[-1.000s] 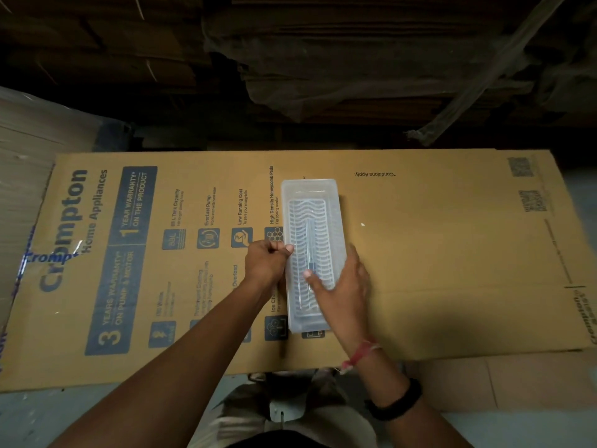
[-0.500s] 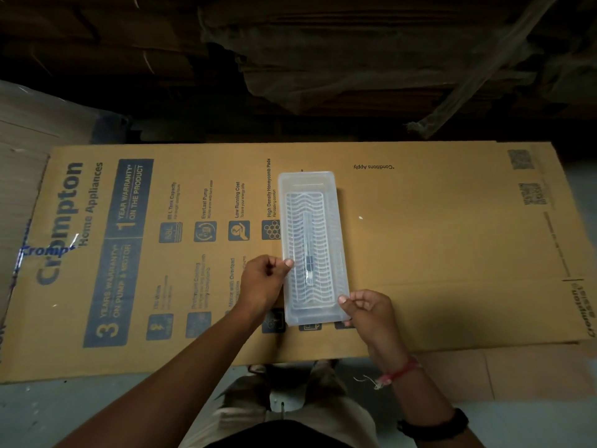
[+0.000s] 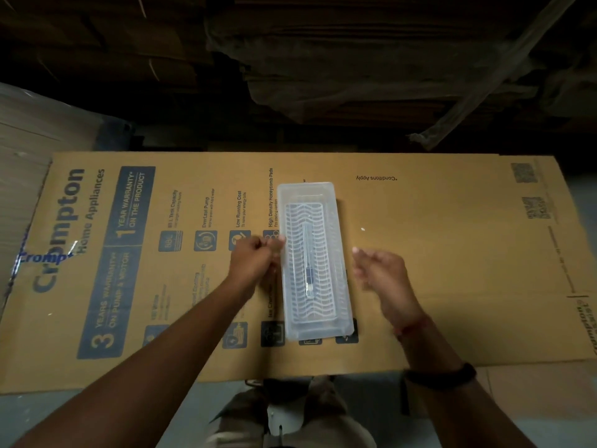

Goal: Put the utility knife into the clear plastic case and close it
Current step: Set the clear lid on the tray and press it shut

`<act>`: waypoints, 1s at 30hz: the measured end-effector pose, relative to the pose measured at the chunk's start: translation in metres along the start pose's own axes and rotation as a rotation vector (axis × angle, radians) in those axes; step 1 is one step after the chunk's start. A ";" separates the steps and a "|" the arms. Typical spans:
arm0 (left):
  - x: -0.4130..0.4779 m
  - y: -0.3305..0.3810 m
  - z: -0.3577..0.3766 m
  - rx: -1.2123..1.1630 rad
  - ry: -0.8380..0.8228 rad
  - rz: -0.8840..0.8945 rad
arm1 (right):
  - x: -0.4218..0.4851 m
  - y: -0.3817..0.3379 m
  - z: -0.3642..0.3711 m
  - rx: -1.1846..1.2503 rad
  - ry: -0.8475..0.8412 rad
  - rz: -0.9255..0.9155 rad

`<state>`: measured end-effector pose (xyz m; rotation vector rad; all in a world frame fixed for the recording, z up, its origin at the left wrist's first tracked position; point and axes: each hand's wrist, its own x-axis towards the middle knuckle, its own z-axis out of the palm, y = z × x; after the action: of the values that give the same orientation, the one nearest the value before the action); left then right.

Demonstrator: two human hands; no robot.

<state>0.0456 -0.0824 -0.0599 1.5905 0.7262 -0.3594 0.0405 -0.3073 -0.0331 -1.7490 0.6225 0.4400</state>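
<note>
In the middle of the frame a clear plastic case (image 3: 315, 260) lies flat on a printed Crompton cardboard sheet (image 3: 452, 270), its long side running away from the person. Through the ribbed, see-through top a slim utility knife (image 3: 308, 263) shows inside, lying lengthwise along the centre with a dark band near its lower end. The lid looks to be down, though whether it is latched I cannot tell. The left hand (image 3: 255, 261) is curled at the case's left edge, its fingers (image 3: 274, 243) bunched together and pinched against the rim. The right hand (image 3: 382, 271) is just beside the case on the right, blurred, its fingers (image 3: 363, 253) loosely spread and holding nothing, clear of the plastic. A red thread and a dark band (image 3: 442, 373) sit on that wrist.
</note>
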 end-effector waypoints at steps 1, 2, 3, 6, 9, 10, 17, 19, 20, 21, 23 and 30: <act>0.010 0.012 0.001 -0.012 0.031 0.022 | 0.014 -0.012 0.005 0.012 0.032 -0.039; 0.021 0.024 0.002 -0.014 0.059 0.047 | 0.031 -0.024 0.012 0.013 0.056 -0.066; 0.032 0.035 0.004 -0.012 0.079 0.066 | 0.048 -0.035 0.021 0.011 0.071 -0.089; 0.062 0.062 0.010 -0.038 0.100 0.064 | 0.093 -0.061 0.048 0.019 0.104 -0.095; 0.084 0.070 0.015 -0.033 0.136 0.025 | 0.122 -0.070 0.065 0.007 0.136 -0.069; 0.088 0.070 0.017 -0.023 0.150 0.016 | 0.127 -0.070 0.068 0.009 0.130 -0.058; 0.096 0.072 0.023 -0.020 0.147 -0.020 | 0.134 -0.070 0.073 -0.008 0.126 -0.009; 0.096 0.072 0.027 -0.018 0.151 -0.013 | 0.135 -0.069 0.072 -0.001 0.125 0.006; 0.096 0.072 0.029 -0.013 0.154 -0.010 | 0.136 -0.069 0.072 0.007 0.123 0.015; 0.096 0.072 0.031 -0.005 0.154 -0.011 | 0.136 -0.069 0.072 0.018 0.118 0.025; 0.096 0.071 0.034 0.000 0.154 -0.017 | 0.137 -0.068 0.071 0.043 0.106 0.034; 0.095 0.071 0.035 -0.040 0.178 0.026 | 0.133 -0.067 0.070 0.068 0.106 -0.023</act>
<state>0.1681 -0.0946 -0.0692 1.6060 0.8427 -0.1852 0.1881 -0.2514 -0.0782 -1.7208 0.6847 0.3083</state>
